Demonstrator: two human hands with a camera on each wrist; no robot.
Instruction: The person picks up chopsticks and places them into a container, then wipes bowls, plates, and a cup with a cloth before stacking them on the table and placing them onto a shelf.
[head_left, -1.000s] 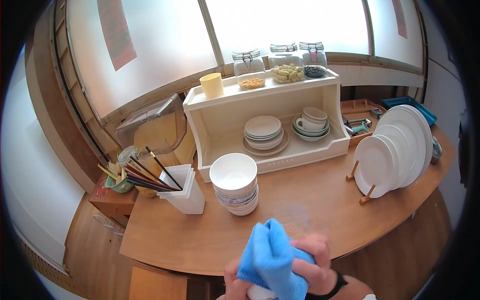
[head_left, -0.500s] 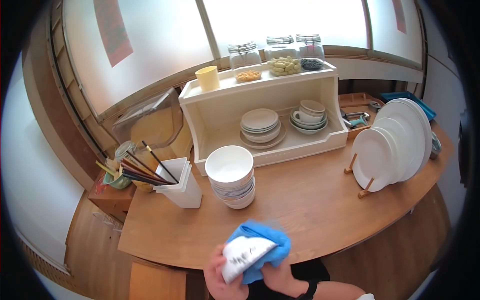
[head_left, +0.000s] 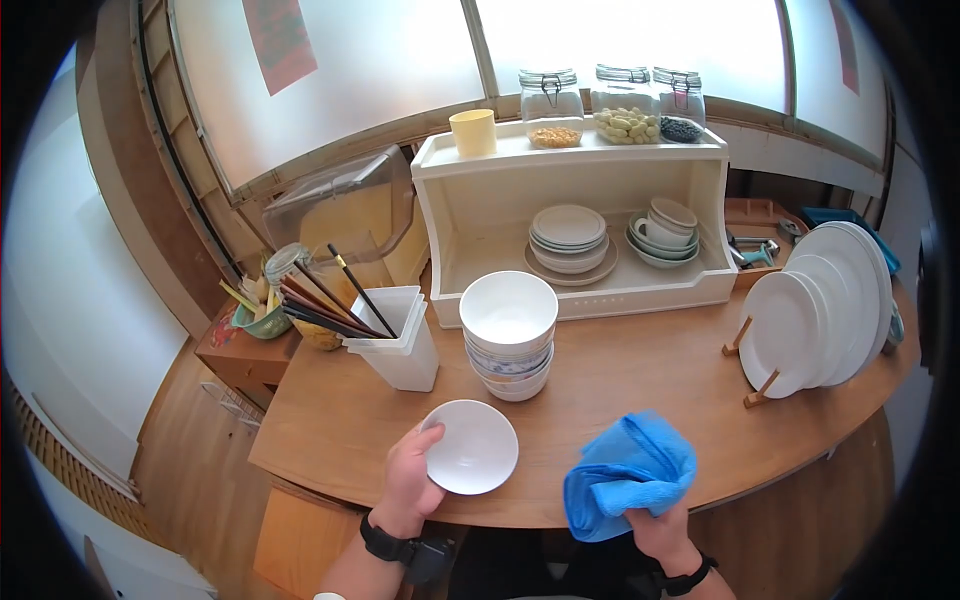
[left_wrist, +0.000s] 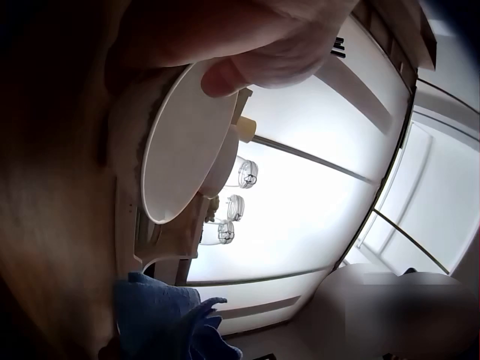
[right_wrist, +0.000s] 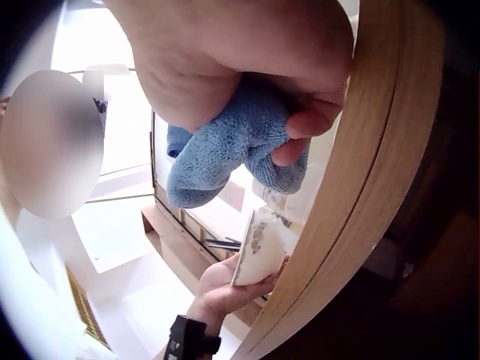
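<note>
My left hand holds a white bowl by its left side, thumb over the rim, with its hollow facing up. In the right wrist view, a grey pattern shows on the outside of that bowl. To the right, my right hand grips a bunched blue cloth, apart from the bowl. The right wrist view shows fingers curled round the cloth. Just behind the held bowl stands a stack of bowls on the wooden table.
White containers with chopsticks stand left of the stack. A cream shelf at the back holds plates, bowls and a cup, with glass jars and a yellow cup on top. White plates stand in a wooden rack at right.
The cloth has come off the bowl and moved right with my right hand. My left hand has carried the bowl forward over the table and turned its hollow up.
</note>
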